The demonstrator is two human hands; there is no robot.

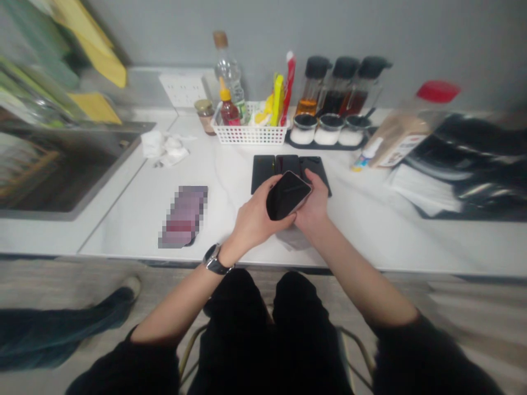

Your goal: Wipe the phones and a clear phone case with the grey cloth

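A smartphone with a dark screen is held between both my hands, above the white counter. My left hand closes round its left and near edges. On the other side, my right hand grips the right edge, its fingers partly hidden beneath. Behind them, three dark phones lie side by side: one on the left, one in the middle and one on the right. Something pale, too blurred to name, shows under my hands. A pixelated phone-shaped object rests to the left.
A white basket with bottles stands at the back, beside a rack of seasoning jars. Crumpled tissues lie near the sink. A red-capped container and black bags are right. Another person's leg shows lower left.
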